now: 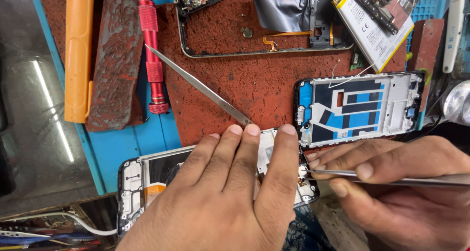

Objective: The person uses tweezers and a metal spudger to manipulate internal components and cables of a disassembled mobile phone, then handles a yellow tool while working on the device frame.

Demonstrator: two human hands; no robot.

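Taking the opened phone (147, 180) at the bottom of the view as the landmark: well to its upper left an orange plastic tool (78, 50) lies on the mat, with a red screwdriver (152, 50) to the right of that, also above the phone. A spare pair of tweezers (205, 89) lies slanting just above the phone's top edge.

The left hand (225, 192) lies flat on the phone, fingers spread and straight, pressing it down and gripping nothing. The phone has its back off, with the white inner plate and an orange strip bared at its left end.

At the phone's right end, the right hand (391, 182) pinches a second pair of metal tweezers (391, 178) between thumb and fingers, the tip touching a small part at the phone's right edge; what that part is cannot be made out, as the fingers crowd it.

Above and right of the phone rests another phone frame (360, 106), stripped, and beyond it an empty rim (220, 48) and a battery (377, 23).

By the look of it the work is partway: the phone is open, its innards not yet all out.
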